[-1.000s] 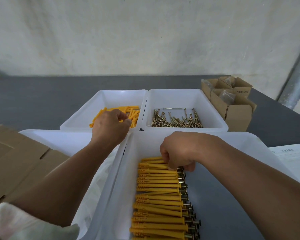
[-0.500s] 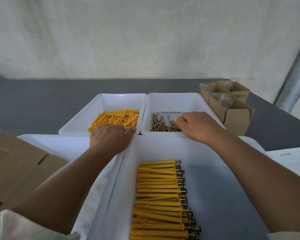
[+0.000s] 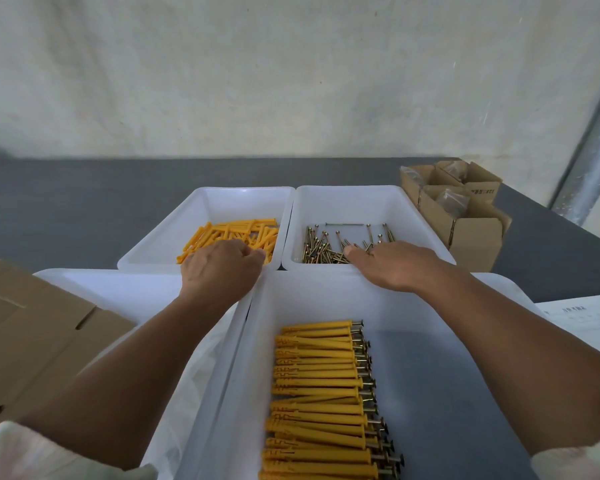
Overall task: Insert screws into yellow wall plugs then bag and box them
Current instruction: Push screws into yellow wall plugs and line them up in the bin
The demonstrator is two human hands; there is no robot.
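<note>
— Now, hands?
— Left hand [image 3: 222, 268] curled over loose yellow plastic wall plugs [image 3: 238, 232] in far white tray [image 3: 243, 199]; holding one? Cannot tell. Right hand [image 3: 394, 265] spread flat on brass-coloured metal screws [image 3: 323, 252].
— Why both?
— Probably one part each, for pairing.

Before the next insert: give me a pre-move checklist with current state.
1. Loose plugs in stock: ok, yellow wall plugs lie in the far left tray.
2. Screws in stock: ok, screws lie in the far right tray.
3. Plug in left hand grip: cannot tell, curled fingers hide it.
4. Screw in right hand grip: not ok, hand lies flat on the pile.
5. Room for finished pieces: ok, near tray is bare right of the assembled row.
</note>
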